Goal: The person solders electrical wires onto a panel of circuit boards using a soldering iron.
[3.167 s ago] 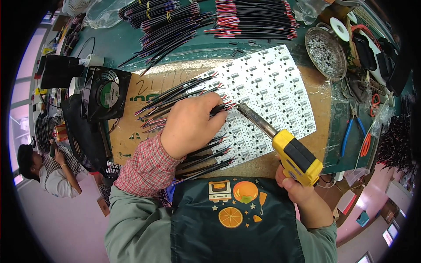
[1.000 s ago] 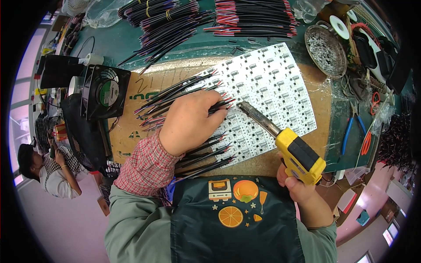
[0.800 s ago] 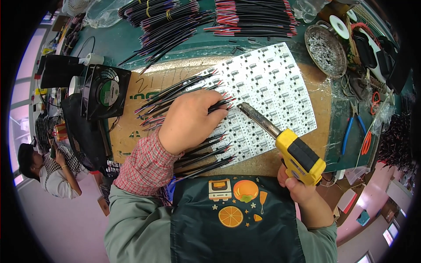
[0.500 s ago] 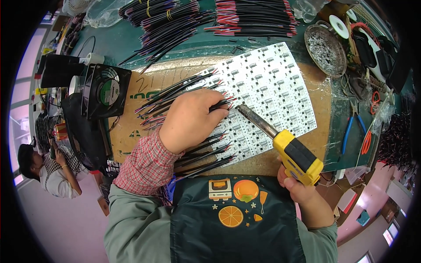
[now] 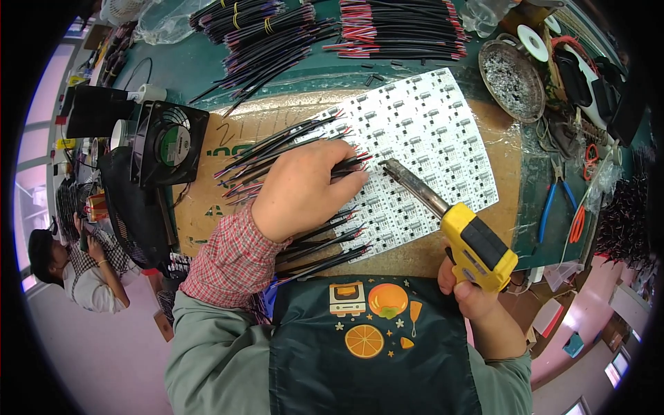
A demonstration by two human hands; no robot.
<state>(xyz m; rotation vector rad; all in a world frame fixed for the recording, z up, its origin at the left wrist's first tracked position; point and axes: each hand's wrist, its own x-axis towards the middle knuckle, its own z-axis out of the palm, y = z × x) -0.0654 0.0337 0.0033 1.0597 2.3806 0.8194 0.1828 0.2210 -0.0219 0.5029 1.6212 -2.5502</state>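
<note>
A white sheet of small circuit boards (image 5: 432,145) lies at a slant on a cardboard-topped work area. My left hand (image 5: 304,183) rests over its left part, thumb and fingers pinched on a black wire (image 5: 356,160) with red and dark ends. Several more black wires (image 5: 270,149) lie above and below this hand, their ends along the sheet's left edge. My right hand (image 5: 467,287) is closed round a yellow and black soldering gun (image 5: 477,249). Its dark metal tip points up and left over the sheet, a short gap right of the pinched wire's ends.
A black fan (image 5: 169,145) stands at the left. Wire bundles (image 5: 401,31) lie along the back. At the right are a metal dish of grey scraps (image 5: 513,79), a white spool (image 5: 532,43) and blue-handled pliers (image 5: 548,207). Another person (image 5: 86,270) sits far left.
The soldering gun has moved a little right and toward me, its tip drawing away from the wire ends. My left hand has barely shifted.
</note>
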